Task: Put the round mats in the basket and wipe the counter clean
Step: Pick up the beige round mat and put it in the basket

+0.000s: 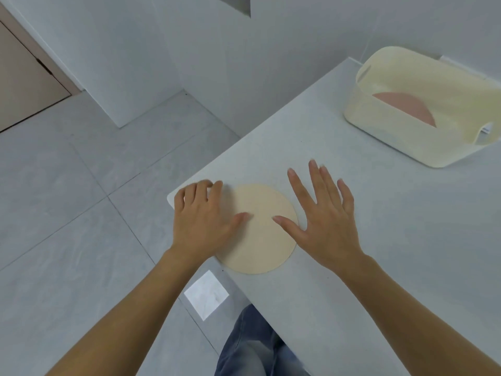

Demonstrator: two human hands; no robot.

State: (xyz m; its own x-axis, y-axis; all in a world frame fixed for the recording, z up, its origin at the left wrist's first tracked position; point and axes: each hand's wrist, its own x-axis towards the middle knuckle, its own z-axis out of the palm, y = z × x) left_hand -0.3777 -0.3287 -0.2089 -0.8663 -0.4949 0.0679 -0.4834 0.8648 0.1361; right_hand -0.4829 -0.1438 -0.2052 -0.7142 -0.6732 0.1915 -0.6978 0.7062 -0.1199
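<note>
A round beige mat lies flat on the pale counter near its left corner. My left hand rests on the mat's left edge, its fingers curled at the counter corner and its thumb on the mat. Spread open and flat, my right hand lies at the mat's right edge with its thumb tip on the mat. A cream basket stands at the far right of the counter. A pink round mat leans inside it, half hidden by the basket wall.
The counter's left edge drops to a grey tiled floor. A bright light patch lies on the floor by the edge. My jeans-clad leg shows below the counter. White walls rise behind, and a brown door stands at far left.
</note>
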